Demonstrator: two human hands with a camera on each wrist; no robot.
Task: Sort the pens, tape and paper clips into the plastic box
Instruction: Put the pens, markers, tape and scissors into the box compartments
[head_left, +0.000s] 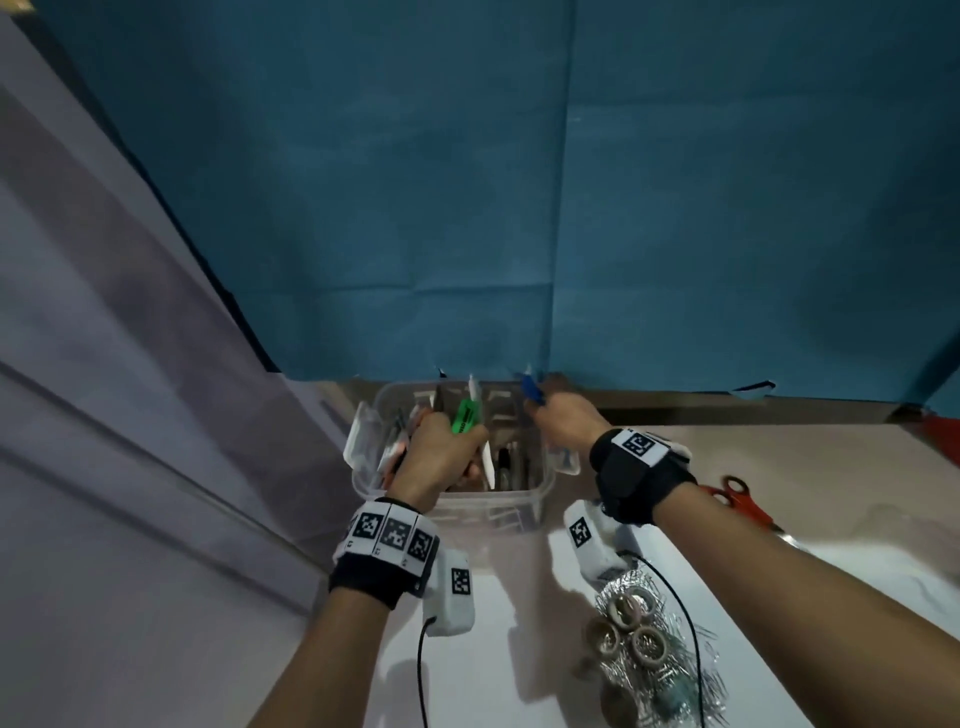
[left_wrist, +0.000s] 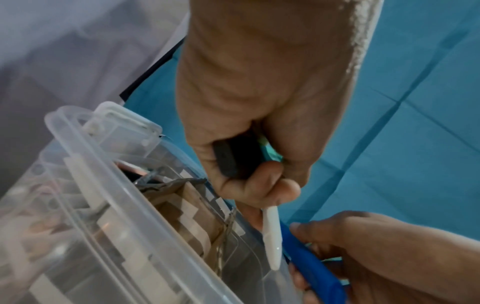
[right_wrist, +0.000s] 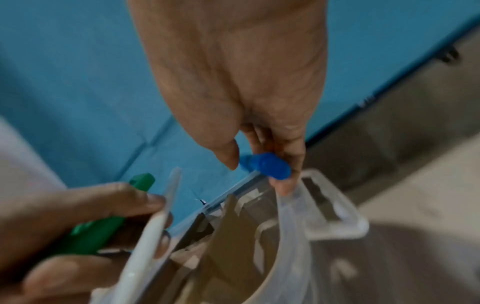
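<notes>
Nearest the viewer on the table (head_left: 519, 649), a heap of paper clips (head_left: 670, 670) lies with several tape rolls (head_left: 631, 631) resting on it, well outside the box; I judge this share of the sorting not yet begun. Red-handled scissors (head_left: 743, 501) lie off to the right (no part of the task).

Further on stands the clear plastic box (head_left: 540, 499), lid off, with cardboard dividers (left_wrist: 187, 207) splitting it into compartments. Some dark pens seem to stand already in a middle compartment, though the head view is too small to count them.

Over the box, the left hand (head_left: 441, 457) is curled round a bundle: a green pen (head_left: 465, 418), a white pen (head_left: 485, 457) and something dark in the palm. The white pen's tip points down into the box by its wall.

Farthest, at the back rim, the right hand (head_left: 558, 415) pinches a blue pen (head_left: 531, 389) between thumb and fingertips, held above the box and not yet inside.

By my judgement the pens are partly done, with these held ones next to go in.
</notes>
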